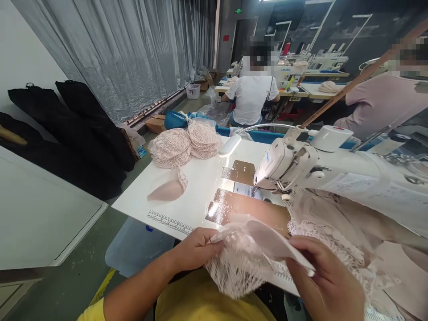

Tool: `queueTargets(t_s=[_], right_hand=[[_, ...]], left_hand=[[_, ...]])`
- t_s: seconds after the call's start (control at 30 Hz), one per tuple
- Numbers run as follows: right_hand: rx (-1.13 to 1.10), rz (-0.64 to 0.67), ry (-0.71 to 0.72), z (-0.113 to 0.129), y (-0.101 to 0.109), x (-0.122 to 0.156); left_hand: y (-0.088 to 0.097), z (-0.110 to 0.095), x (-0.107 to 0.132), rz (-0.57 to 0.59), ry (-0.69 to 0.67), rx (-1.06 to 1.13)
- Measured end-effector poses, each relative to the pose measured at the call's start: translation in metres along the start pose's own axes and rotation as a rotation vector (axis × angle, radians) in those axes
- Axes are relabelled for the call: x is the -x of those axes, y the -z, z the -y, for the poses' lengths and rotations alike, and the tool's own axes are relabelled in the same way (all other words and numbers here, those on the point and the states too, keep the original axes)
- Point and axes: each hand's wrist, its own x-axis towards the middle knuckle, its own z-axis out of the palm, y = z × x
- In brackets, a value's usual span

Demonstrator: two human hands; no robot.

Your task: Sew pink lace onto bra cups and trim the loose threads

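My left hand (193, 248) pinches the left edge of a pale lace piece (239, 263) at the near edge of the white sewing table (200, 178). On the other side, my right hand (326, 278) grips the same piece together with a smooth white cup lining (277, 243) lying over the lace. Both hands are closed on the fabric. Just beyond them are the white sewing machine head (284, 162) and its needle area (264, 194).
A single beige cup (167, 191) lies on the table, with piles of lace cups (185, 145) behind it. More lace fabric (334, 223) is heaped under the machine arm. A printed ruler (169, 222) marks the table edge. Black bags (67, 129) lie left; two people sit at machines behind.
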Motion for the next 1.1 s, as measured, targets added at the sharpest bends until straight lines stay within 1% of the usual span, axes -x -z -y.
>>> queueTargets(t_s=[0.07,0.1,0.13,0.17,0.2,0.23,0.3,0.33,0.37,0.4,0.47,0.5,0.53,0.57,0.63,0.67,0.7,0.77,0.83,0.9,0.97,1.0,1.07,1.1], right_hand=[[-0.152,0.362,-0.065,-0.001,-0.011,-0.004],[-0.261,0.536,-0.111,0.0,-0.017,-0.005],[-0.371,0.67,-0.156,0.001,-0.023,-0.005],[-0.466,0.747,-0.205,0.003,-0.027,-0.005],[-0.539,0.789,-0.255,0.005,-0.031,-0.004],[-0.595,0.81,-0.3,0.009,-0.033,-0.003],[-0.687,0.876,-0.386,0.015,-0.037,-0.004],[-0.734,0.93,-0.413,0.018,-0.037,-0.005],[-0.78,0.971,-0.429,0.02,-0.038,-0.008],[-0.818,0.991,-0.438,0.021,-0.038,-0.011],[-0.855,0.973,-0.471,0.019,-0.038,-0.017],[-0.868,0.931,-0.507,0.016,-0.038,-0.019],[-0.883,0.875,-0.556,0.012,-0.038,-0.019],[-0.897,0.804,-0.614,0.008,-0.038,-0.019],[-0.902,0.636,-0.717,-0.001,-0.039,-0.016],[-0.876,0.562,-0.745,-0.004,-0.04,-0.014],[-0.832,0.513,-0.753,-0.006,-0.041,-0.012],[-0.739,0.462,-0.723,-0.01,-0.043,-0.011],[-0.681,0.437,-0.653,-0.012,-0.043,-0.014],[-0.65,0.444,-0.533,-0.014,-0.042,-0.019],[-0.655,0.518,-0.412,-0.015,-0.039,-0.025],[-0.667,0.564,-0.374,-0.015,-0.039,-0.027],[-0.686,0.611,-0.371,-0.015,-0.039,-0.029],[-0.687,0.601,-0.399,-0.016,-0.039,-0.028]], left_hand=[[-0.002,-0.003,0.003,0.261,0.057,0.295],[-0.003,-0.004,0.005,0.378,0.078,0.378],[-0.004,-0.006,0.005,0.471,0.093,0.41],[-0.004,-0.008,0.005,0.51,0.093,0.4],[-0.004,-0.011,0.003,0.492,0.067,0.351],[-0.003,-0.013,0.0,0.418,0.017,0.264],[0.001,-0.017,-0.01,0.223,-0.109,0.051],[0.003,-0.018,-0.016,0.167,-0.14,-0.027],[0.005,-0.019,-0.022,0.169,-0.129,-0.064],[0.007,-0.019,-0.028,0.225,-0.078,-0.055],[0.012,-0.017,-0.035,0.372,0.08,0.056],[0.014,-0.015,-0.037,0.411,0.151,0.111],[0.017,-0.014,-0.037,0.414,0.2,0.148],[0.019,-0.012,-0.037,0.393,0.229,0.169],[0.021,-0.011,-0.037,0.339,0.236,0.186],[0.022,-0.012,-0.037,0.331,0.223,0.19],[0.021,-0.012,-0.037,0.335,0.205,0.192],[0.017,-0.013,-0.04,0.338,0.159,0.18],[0.013,-0.013,-0.044,0.298,0.111,0.142],[0.01,-0.012,-0.047,0.24,0.072,0.1],[0.009,-0.011,-0.05,0.21,0.042,0.072],[0.009,-0.011,-0.051,0.208,0.036,0.064],[0.009,-0.009,-0.051,0.225,0.057,0.097],[0.009,-0.008,-0.051,0.222,0.085,0.153]])
